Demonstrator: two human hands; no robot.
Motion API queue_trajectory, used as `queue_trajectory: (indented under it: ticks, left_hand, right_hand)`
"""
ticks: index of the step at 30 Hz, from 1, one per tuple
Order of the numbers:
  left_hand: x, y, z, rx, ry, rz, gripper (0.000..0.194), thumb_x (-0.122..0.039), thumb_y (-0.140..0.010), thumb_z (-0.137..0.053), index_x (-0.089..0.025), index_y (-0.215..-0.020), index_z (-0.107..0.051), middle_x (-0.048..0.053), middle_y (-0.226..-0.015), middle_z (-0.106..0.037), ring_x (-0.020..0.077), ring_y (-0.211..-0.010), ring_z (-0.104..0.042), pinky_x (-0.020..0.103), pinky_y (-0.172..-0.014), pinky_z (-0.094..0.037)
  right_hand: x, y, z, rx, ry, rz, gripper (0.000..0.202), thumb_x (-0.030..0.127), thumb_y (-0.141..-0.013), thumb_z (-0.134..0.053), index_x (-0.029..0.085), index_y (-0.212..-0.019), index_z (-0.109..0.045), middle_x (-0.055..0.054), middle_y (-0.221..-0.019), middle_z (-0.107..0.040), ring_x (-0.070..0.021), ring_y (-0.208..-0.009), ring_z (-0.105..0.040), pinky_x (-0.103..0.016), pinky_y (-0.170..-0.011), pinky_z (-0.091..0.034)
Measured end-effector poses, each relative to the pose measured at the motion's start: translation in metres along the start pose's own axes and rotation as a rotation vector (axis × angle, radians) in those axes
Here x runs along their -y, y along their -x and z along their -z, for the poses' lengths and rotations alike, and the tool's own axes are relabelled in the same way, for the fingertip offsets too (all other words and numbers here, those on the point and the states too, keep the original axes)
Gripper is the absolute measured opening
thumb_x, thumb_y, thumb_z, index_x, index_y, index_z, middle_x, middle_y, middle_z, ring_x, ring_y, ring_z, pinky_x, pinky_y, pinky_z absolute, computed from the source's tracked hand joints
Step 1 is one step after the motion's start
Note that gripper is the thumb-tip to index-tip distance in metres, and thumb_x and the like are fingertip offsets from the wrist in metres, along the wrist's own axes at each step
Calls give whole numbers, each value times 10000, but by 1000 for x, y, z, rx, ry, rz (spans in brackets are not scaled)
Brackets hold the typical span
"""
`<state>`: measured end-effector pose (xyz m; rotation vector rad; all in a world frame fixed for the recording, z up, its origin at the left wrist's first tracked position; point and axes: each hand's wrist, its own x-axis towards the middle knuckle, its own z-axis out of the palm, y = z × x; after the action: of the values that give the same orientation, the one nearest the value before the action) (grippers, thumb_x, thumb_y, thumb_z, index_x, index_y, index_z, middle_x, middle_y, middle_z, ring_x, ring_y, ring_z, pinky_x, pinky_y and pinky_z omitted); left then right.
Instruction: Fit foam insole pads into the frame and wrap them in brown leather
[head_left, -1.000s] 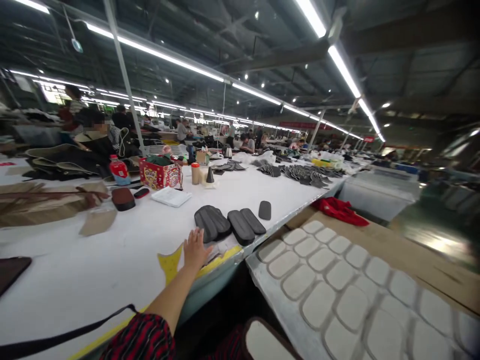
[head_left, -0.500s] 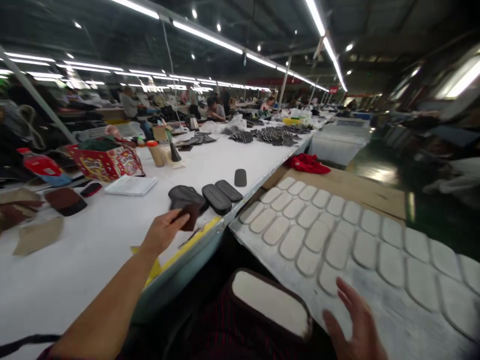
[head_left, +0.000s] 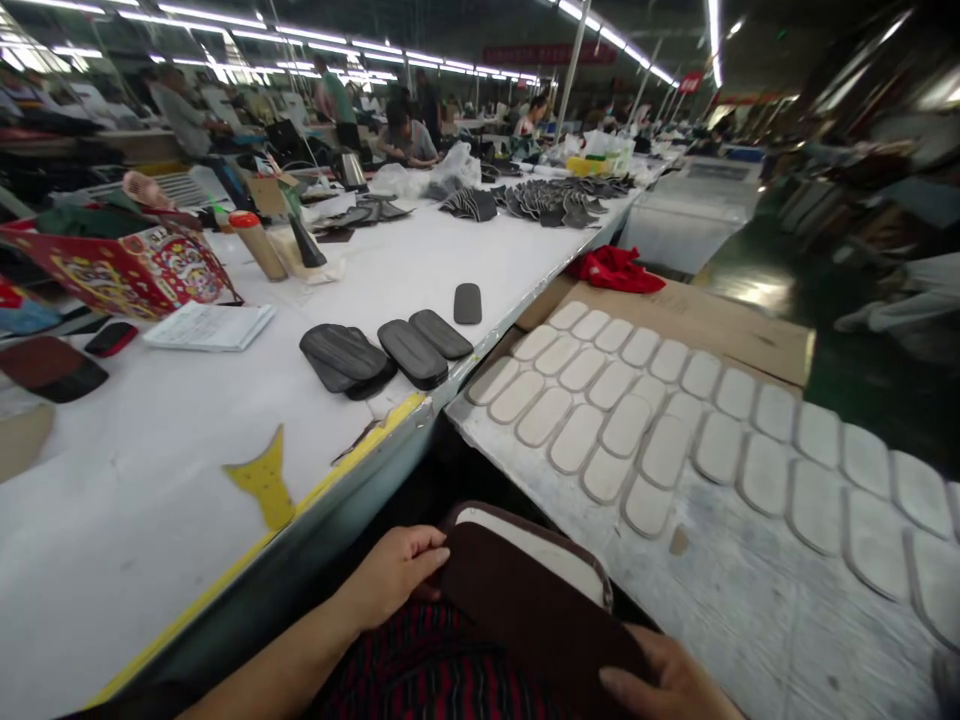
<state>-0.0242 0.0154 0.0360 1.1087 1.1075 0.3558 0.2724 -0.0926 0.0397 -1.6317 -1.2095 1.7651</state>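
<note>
A dark brown oblong piece with rounded ends [head_left: 532,610] spans the space over my lap, its material looking like leather. My left hand [head_left: 390,575] is closed on its left end, thumb on top. At the opposite end, my right hand [head_left: 667,675] grips the same piece between thumb and fingers. Under it lies a white-faced oblong panel with a dark rim [head_left: 536,550], partly covered; whether the two touch cannot be seen. On the table, stacks of dark grey oblong pieces [head_left: 412,352] stand near the edge.
At right, a board [head_left: 750,620] carries rows of pale oblong panels [head_left: 660,450]. A yellow cut-out [head_left: 266,480] lies on the white table [head_left: 187,440]. Further back are a notebook [head_left: 210,326], a red patterned box [head_left: 127,270] and a red cloth [head_left: 615,270]. People work in the background.
My left hand has come from beside the grey stacks down to my lap with the brown piece. My right hand has moved left off the board and closed on it. The view has tilted down.
</note>
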Motion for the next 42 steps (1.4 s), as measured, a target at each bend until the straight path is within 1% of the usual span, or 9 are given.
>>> queue_trajectory:
  ticks: [4,9,13,17,19,24,28,32,42]
  left_hand:
    - [1,-19,0,-105,-185,13,312,-463,-746,-504,-167,-667,-564,-13,-530,-571,131,-470,-542,213,-428,-421]
    - [4,-36,2,-176,-227,48,312,-469,-716,-528,-171,-622,-531,-38,-458,-518,91,-361,-450,189,-358,-331]
    - [6,-39,4,-202,-233,60,306,-458,-708,-538,-167,-614,-526,-43,-440,-499,85,-354,-432,186,-359,-318]
    - [7,-37,4,-209,-211,102,299,-448,-707,-537,-164,-617,-516,-44,-440,-500,81,-355,-425,183,-360,-318]
    - [7,-36,4,-212,-199,119,295,-442,-707,-537,-162,-618,-512,-45,-439,-498,77,-357,-418,179,-362,-313]
    - [8,-36,5,-207,-190,126,283,-423,-707,-534,-157,-613,-514,-43,-439,-497,76,-358,-413,179,-361,-304]
    - [7,-36,6,-198,-202,114,289,-426,-704,-539,-152,-612,-527,-38,-442,-502,75,-360,-410,180,-361,-298]
    - [4,-37,6,-183,-197,119,282,-418,-698,-541,-153,-603,-519,-39,-438,-496,75,-358,-409,180,-363,-298]
    - [7,-35,5,-199,-263,50,273,-406,-708,-543,-154,-604,-523,-44,-443,-474,79,-374,-407,186,-373,-288]
  right_hand:
    - [4,-19,5,-276,-12,-27,423,500,-683,-586,156,-917,-666,-65,-825,-683,-244,-801,-609,-287,-696,-488]
    - [10,-37,0,-410,21,-58,427,534,-675,-567,166,-865,-670,-60,-769,-683,-240,-768,-615,-286,-696,-496]
    - [9,-42,3,-385,35,-122,414,529,-682,-552,164,-840,-667,-40,-615,-647,-235,-697,-615,-278,-595,-500]
    - [10,-45,6,-347,108,-157,399,550,-685,-527,175,-729,-656,-17,-472,-578,-225,-627,-609,-256,-512,-482]
    - [11,-45,6,-335,120,-159,396,556,-682,-527,176,-684,-643,-16,-488,-589,-214,-615,-606,-242,-501,-475]
    - [14,-47,4,-340,95,-154,406,557,-674,-534,174,-732,-654,-23,-608,-646,-200,-624,-603,-231,-509,-469]
    - [14,-47,4,-357,126,-175,390,551,-670,-534,177,-675,-645,-14,-530,-611,-182,-547,-575,-219,-441,-430]
    - [15,-46,6,-302,142,-209,404,558,-709,-493,176,-629,-602,16,-428,-513,-136,-412,-478,-212,-363,-344]
    - [17,-43,11,-237,329,-246,408,548,-759,-465,167,-679,-585,21,-480,-529,-123,-437,-479,-211,-409,-362]
